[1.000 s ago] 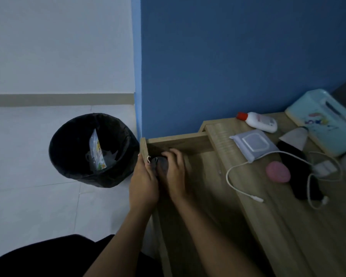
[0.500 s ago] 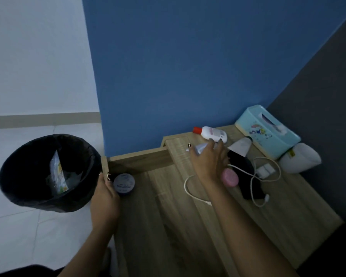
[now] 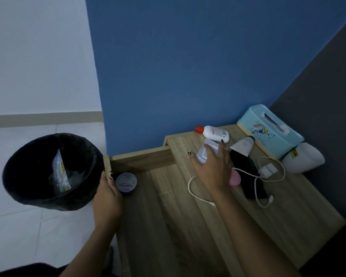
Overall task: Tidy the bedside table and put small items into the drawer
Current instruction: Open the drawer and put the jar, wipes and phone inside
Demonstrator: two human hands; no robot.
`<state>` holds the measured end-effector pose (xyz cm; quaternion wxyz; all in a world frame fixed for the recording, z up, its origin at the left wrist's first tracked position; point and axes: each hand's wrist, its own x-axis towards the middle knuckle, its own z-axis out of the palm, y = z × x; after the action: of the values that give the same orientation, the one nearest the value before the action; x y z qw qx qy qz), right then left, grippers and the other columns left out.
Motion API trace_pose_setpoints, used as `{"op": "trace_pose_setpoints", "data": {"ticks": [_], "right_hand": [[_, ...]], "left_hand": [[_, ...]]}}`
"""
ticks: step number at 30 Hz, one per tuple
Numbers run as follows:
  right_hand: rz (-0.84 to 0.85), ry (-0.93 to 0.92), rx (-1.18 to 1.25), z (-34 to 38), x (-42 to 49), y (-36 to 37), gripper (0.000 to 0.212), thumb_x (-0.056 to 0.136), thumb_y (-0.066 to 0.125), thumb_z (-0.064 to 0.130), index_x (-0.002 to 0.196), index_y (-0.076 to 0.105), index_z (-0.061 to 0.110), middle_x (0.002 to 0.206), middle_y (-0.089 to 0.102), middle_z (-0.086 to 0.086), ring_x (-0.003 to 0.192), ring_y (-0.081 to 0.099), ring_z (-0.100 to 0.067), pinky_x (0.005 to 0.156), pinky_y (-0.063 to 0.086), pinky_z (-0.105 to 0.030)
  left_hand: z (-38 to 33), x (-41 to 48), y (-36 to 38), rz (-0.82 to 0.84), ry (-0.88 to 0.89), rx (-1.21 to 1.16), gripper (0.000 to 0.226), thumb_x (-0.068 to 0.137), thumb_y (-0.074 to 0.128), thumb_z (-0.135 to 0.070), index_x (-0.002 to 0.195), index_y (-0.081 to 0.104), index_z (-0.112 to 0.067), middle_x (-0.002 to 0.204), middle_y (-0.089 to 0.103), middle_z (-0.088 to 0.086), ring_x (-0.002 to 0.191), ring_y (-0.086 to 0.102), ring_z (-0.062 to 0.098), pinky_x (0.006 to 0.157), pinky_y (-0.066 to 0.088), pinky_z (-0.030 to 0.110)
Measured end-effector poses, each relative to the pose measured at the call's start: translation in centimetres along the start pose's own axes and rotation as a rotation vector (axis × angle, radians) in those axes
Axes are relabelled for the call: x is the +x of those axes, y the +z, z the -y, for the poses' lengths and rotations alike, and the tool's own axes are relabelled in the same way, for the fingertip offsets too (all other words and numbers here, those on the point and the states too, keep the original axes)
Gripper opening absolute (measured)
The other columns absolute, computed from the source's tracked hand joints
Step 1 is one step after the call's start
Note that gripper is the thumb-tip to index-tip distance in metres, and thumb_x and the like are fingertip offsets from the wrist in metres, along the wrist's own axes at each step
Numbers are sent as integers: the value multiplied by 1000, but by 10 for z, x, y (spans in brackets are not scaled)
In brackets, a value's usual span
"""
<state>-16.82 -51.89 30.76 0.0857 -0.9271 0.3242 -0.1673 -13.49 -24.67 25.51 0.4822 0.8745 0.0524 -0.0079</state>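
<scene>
While the front edge of the drawer (image 3: 148, 158) is gripped by the left hand (image 3: 108, 194) | a flat, pale lilac wipes pack (image 3: 205, 153) is clasped by the right hand (image 3: 214, 168) on the bedside table (image 3: 288, 206) | a round blue jar (image 3: 126, 183) is seen in the drawer corner.

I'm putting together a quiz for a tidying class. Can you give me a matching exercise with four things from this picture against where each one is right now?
Things
1. blue round jar
2. wipes pack
3. white bottle with red cap
4. wrapper

Places
A. gripped by the right hand
B. inside the black bin
C. in the open drawer
D. lying free at the back of the table top, by the blue wall

Pairs: 1-C, 2-A, 3-D, 4-B
</scene>
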Motion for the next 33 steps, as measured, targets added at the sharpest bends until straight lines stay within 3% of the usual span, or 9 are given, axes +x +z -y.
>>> {"op": "trace_pose_setpoints", "data": {"ticks": [4, 10, 15, 19, 22, 29, 33], "right_hand": [[10, 51, 16, -1, -5, 4, 66, 79, 62, 51, 136, 47, 21, 149, 31, -24, 137, 29, -42, 106, 34, -54], [-64, -27, 117, 10, 5, -5, 63, 70, 45, 40, 127, 57, 16, 146, 36, -21, 123, 45, -44, 91, 47, -53], [-154, -216, 281, 52, -10, -14, 56, 77, 43, 36, 124, 64, 14, 151, 36, -13, 134, 41, -35, 101, 44, -45], [-29, -388, 469, 86, -39, 0, 51, 77, 52, 30, 125, 63, 15, 151, 38, -9, 136, 40, -27, 104, 43, -42], [119, -480, 447, 92, -68, 22, 51, 78, 56, 29, 128, 61, 15, 152, 37, -4, 133, 42, -25, 104, 42, -39], [333, -437, 234, 67, -114, 71, 61, 80, 55, 32, 140, 47, 18, 155, 32, -2, 140, 33, -22, 110, 35, -46], [461, -410, 218, 56, -120, 92, 67, 83, 60, 24, 145, 37, 13, 156, 29, -5, 143, 25, -23, 117, 24, -43]], "left_hand": [[0, 0, 0, 9, -15, 9, 44, 101, 22, -36, 139, 37, -19, 125, 59, 17, 110, 58, 38, 88, 49, 46], [-1, 1, 1, 17, -35, 1, 45, 101, 22, -37, 140, 36, -20, 126, 59, 16, 111, 58, 36, 90, 49, 47], [-4, -1, -1, 16, -44, -8, 41, 102, 24, -34, 138, 37, -20, 126, 59, 15, 111, 58, 36, 89, 48, 45], [-2, 0, -2, 19, -38, 11, 42, 101, 24, -33, 139, 37, -19, 128, 58, 15, 112, 57, 37, 89, 48, 44], [-3, 0, -3, 18, -5, 7, 39, 101, 24, -35, 134, 40, -21, 123, 60, 13, 108, 59, 35, 84, 48, 41], [-3, 0, -1, 3, -4, 20, 43, 101, 22, -38, 139, 37, -22, 128, 59, 11, 112, 59, 32, 90, 50, 43], [-1, 1, 0, -4, 2, 24, 45, 101, 23, -34, 142, 35, -19, 133, 56, 13, 116, 56, 34, 92, 48, 43]]}}
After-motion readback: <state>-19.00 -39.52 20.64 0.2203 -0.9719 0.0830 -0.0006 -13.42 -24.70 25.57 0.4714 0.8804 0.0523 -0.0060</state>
